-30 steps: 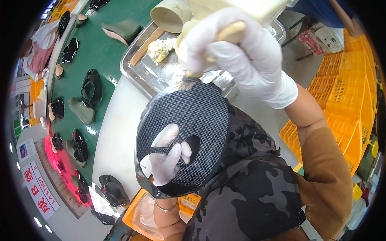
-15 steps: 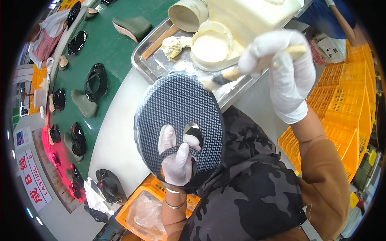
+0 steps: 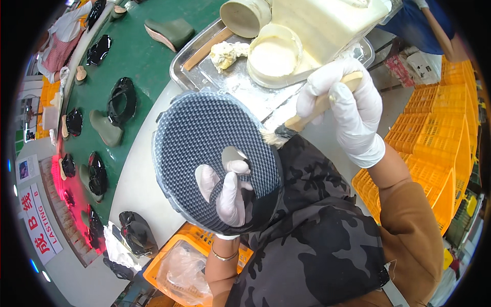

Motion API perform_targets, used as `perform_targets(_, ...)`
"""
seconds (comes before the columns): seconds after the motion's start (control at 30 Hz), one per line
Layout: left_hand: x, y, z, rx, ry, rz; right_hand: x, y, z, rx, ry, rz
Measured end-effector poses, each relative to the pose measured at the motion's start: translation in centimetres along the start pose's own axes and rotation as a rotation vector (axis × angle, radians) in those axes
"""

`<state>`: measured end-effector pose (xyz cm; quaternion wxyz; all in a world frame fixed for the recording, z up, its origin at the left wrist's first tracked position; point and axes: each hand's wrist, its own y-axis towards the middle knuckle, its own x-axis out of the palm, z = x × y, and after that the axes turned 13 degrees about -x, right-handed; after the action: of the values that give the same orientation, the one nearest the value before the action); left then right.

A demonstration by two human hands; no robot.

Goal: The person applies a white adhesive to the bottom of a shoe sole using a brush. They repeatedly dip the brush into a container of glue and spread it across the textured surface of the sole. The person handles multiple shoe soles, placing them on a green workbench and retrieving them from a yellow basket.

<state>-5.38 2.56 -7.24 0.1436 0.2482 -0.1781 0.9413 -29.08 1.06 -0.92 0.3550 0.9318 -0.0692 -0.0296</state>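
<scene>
My left hand (image 3: 231, 202), in a white glove, grips what looks like a shoe upper (image 3: 204, 123) with a houndstooth lining and a dark edge. Its fingers pass through the cut openings in the piece. My gloved right hand (image 3: 358, 115) is closed round a wooden-handled brush (image 3: 317, 106). The pale bristles touch the upper's right rim. Beyond the brush, a round tub (image 3: 275, 56) of creamy white paste stands in a metal tray (image 3: 176, 71). A paste-crusted lump (image 3: 223, 55) lies beside that tub.
A green conveyor (image 3: 148, 61) carries black shoe uppers (image 3: 121, 102) and green shoe lasts (image 3: 106, 128). Yellow crates (image 3: 427, 128) are stacked at right, and an orange crate (image 3: 192, 238) sits below the white bench edge (image 3: 138, 179). Other people are at far left and upper right.
The brush has come down from over the tray to the upper's right rim, my right hand moving down and left. The upper has shifted slightly left and tilted.
</scene>
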Motion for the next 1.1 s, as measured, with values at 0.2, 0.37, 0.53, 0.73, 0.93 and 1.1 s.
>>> perform_targets(0.2, 0.3, 1.3, -1.0, 0.217, 0.128, 0.036, 1.7, 2.6, 0.1, -0.125, -0.021, 0.138)
perform_targets(0.37, 1.1, 2.8, -0.6, 0.338, 0.055, 0.332, 1.5, 1.3, 0.5, -0.036, -0.008, 0.000)
perform_targets(0.53, 1.1, 3.5, 0.0, 0.403, 0.306, 0.386, 0.9, 1.6, -0.7, 0.018, 0.044, 0.051)
perform_targets(0.73, 0.8, 4.6, 1.5, 0.436, 0.589, 0.535, 1.3, 1.5, 0.6, -0.057, -0.010, -0.097)
perform_targets(0.93, 1.1, 3.5, 2.7, 0.560, 1.278, 0.605, 1.5, 1.3, -1.2, 0.077, 0.102, -0.091)
perform_targets(1.1, 0.8, 3.2, 4.3, 0.869, 1.513, 0.367, 2.1, 1.2, 0.6, -0.159, -0.038, -0.093)
